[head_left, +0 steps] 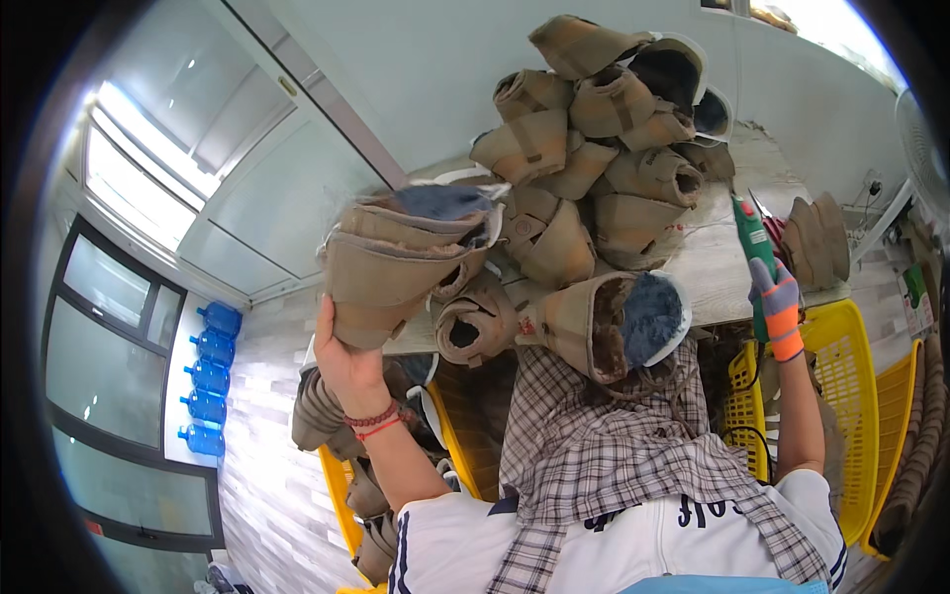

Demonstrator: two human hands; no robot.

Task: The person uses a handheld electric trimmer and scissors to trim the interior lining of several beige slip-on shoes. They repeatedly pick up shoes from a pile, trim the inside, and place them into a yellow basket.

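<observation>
Tan fleece-lined cuffs [391, 282] look light, pliable, best gripped low, where our left hand [348, 371] clasps them, finger spread hidden; our right hand [778, 299] closes round a green power tool [749, 226].

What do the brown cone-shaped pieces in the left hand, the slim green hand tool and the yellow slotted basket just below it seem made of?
Brown cone-shaped pieces: probably thick, matte fabric or felt; their rims look fuzzy.
Slim green hand tool: likely hard plastic housing, going by its smooth shell.
Yellow slotted basket: apparently moulded plastic, with regular openings.
</observation>
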